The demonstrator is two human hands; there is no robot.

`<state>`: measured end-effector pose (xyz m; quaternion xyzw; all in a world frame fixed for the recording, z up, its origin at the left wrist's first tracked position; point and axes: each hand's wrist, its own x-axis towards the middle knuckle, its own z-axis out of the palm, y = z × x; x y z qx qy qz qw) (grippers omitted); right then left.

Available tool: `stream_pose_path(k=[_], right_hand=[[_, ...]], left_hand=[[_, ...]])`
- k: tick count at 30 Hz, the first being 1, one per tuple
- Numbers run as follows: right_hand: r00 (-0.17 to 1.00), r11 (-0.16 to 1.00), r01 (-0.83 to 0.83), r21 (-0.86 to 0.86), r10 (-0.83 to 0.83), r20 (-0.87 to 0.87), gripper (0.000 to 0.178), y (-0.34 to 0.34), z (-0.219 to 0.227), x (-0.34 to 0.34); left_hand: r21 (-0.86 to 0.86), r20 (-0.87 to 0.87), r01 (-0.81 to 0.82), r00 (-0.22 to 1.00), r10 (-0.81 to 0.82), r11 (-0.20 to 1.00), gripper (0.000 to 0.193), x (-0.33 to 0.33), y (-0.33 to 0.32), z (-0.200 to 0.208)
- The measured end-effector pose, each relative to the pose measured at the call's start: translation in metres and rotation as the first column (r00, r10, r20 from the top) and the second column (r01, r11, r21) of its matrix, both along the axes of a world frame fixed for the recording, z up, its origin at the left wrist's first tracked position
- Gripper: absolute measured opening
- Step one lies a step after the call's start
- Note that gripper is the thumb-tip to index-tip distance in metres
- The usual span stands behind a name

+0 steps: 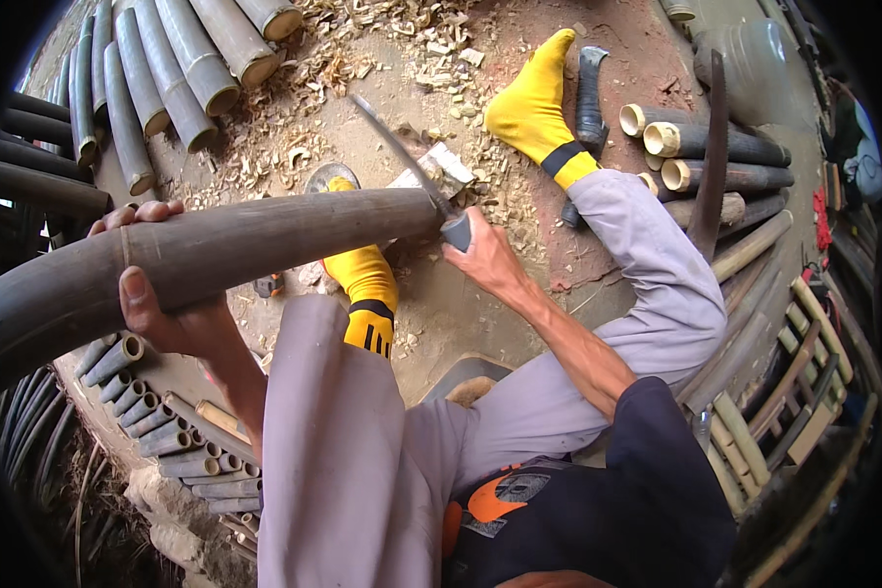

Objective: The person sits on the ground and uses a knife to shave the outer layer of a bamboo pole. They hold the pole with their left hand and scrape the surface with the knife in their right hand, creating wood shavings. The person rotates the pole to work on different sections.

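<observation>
Bamboo (294,237) lies clamped between thumb and fingers of the left hand (173,318); beside its end, fingers of the right hand (490,259) clasp a knife (402,152).

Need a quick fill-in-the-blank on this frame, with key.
1. The left grip holds a thick bamboo pole, and the ____ grip holds a long knife.
2. Both socks are mainly ____ with dark bands.
3. At upper right, the stacked tubes turn their pale ends toward the picture's ____ side.
4. The dark shirt bears a bright ____ shape.

Missing words: right; yellow; left; orange.
</observation>
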<state>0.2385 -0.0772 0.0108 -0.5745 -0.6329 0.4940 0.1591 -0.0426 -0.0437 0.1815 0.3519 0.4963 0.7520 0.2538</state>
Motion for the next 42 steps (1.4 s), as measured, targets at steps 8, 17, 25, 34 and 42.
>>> stream_pose_path(k=[8, 17, 25, 34, 42], right_hand=[[0.981, 0.959, 0.103, 0.265, -0.054, -0.184, 0.031, 0.006, 0.005, -0.006], [0.973, 0.969, 0.116, 0.217, -0.066, -0.223, 0.032, 0.017, 0.073, -0.012], [0.996, 0.996, -0.079, 0.046, 0.077, 0.044, 0.03, 0.014, -0.019, 0.002], [0.997, 0.995, -0.015, 0.094, 0.022, -0.073, 0.033, 0.0, -0.018, -0.002], [0.998, 0.994, 0.058, 0.094, -0.056, -0.024, 0.031, 0.015, 0.037, -0.001]], left_hand=[[0.082, 0.121, 0.125, 0.984, -0.134, 0.989, 0.075, -0.01, -0.003, -0.005], [0.097, 0.081, 0.201, 0.974, -0.209, 0.975, 0.079, -0.013, -0.012, 0.007], [0.078, 0.048, 0.243, 0.968, -0.247, 0.967, 0.079, -0.019, -0.003, -0.004], [0.014, -0.008, 0.3, 0.954, -0.3, 0.954, 0.08, -0.031, -0.009, -0.008], [0.008, 0.156, -0.018, 0.988, 0.016, 1.0, 0.062, -0.01, -0.011, 0.002]])
